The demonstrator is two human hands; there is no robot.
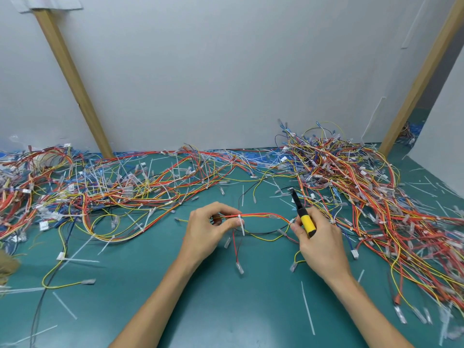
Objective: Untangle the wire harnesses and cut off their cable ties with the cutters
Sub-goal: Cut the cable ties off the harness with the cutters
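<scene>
Two bare hands hold one small wire harness (pixel 261 215) between them over the middle of a green bench mat (pixel 226 305), as seen from the head camera. The left hand (pixel 209 232), fingers curled, pinches the red and yellow wires just beside a white cable tie (pixel 241 223), whose tail sticks down past the thumb. The right hand (pixel 320 247) is wrapped round the yellow handle of the cutters (pixel 306 222). Its fingertips also seem to nip the far end of the same harness, though the contact is too small to be sure. The cutters' dark nose points up and away from the person, well apart from the tie; how the blades stand cannot be told. From the held span, loose leads with clear sleeved terminals droop to the mat between the wrists.

A high tangle (pixel 364 187) of red, yellow and blue harnesses fills the right side of the mat, running from the back wall to the near right corner. A flatter spread (pixel 82 192) of harnesses covers the left and back, many with white ties on them. Thin white tie offcuts (pixel 307 307) lie scattered on the bare mat near the forearms. A left post (pixel 72 79) and a right post (pixel 421 76), both wooden and slanting, stand against the pale wall (pixel 226 71) behind the bench.
</scene>
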